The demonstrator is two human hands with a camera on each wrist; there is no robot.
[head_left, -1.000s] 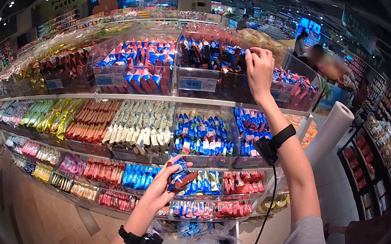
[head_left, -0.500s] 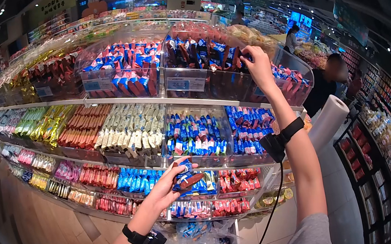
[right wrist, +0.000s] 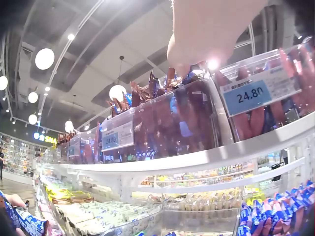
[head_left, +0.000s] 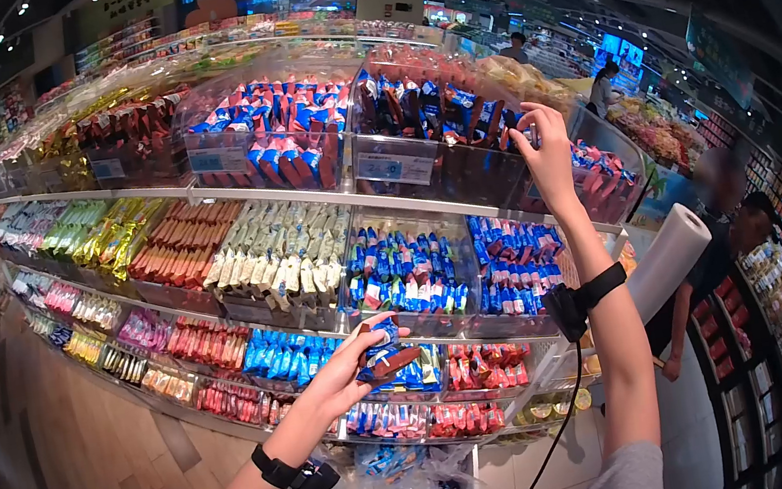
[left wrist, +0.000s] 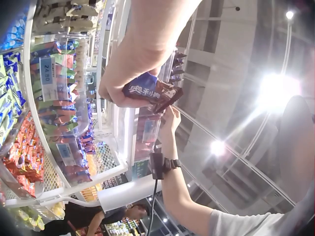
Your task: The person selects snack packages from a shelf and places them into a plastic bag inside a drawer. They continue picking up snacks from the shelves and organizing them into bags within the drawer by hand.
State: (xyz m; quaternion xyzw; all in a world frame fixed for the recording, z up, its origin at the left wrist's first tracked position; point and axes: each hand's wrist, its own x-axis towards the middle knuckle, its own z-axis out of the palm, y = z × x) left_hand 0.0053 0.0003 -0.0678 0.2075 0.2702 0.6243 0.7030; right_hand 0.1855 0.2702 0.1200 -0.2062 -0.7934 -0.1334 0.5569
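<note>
My left hand (head_left: 339, 382) grips a blue and brown Oreo packet (head_left: 384, 352) in front of the lower shelves. In the left wrist view the packet (left wrist: 140, 87) shows white Chinese lettering, its brown crimped end sticking out past the fingers. At the top shelf my right hand (head_left: 552, 160) reaches over the front wall of a clear bin (head_left: 460, 165), thumb and fingers bent among blue and brown packets (head_left: 458, 115). The right wrist view has this hand (right wrist: 211, 29) right at the packet tops (right wrist: 152, 86); I cannot tell whether it pinches one.
Blue price tags (head_left: 397, 169) hang on the bins. Lower shelves hold cream packets (head_left: 275, 247), blue packets (head_left: 405, 268) and red packets (head_left: 485, 367). A white roll (head_left: 665, 254) stands at the shelf's right end. Beyond it a person (head_left: 717, 261) leans by a dark rack.
My right hand has shifted right and slightly down along the top bin. The left hand, still holding its packet, has moved a little right. A person has come nearer on the right.
</note>
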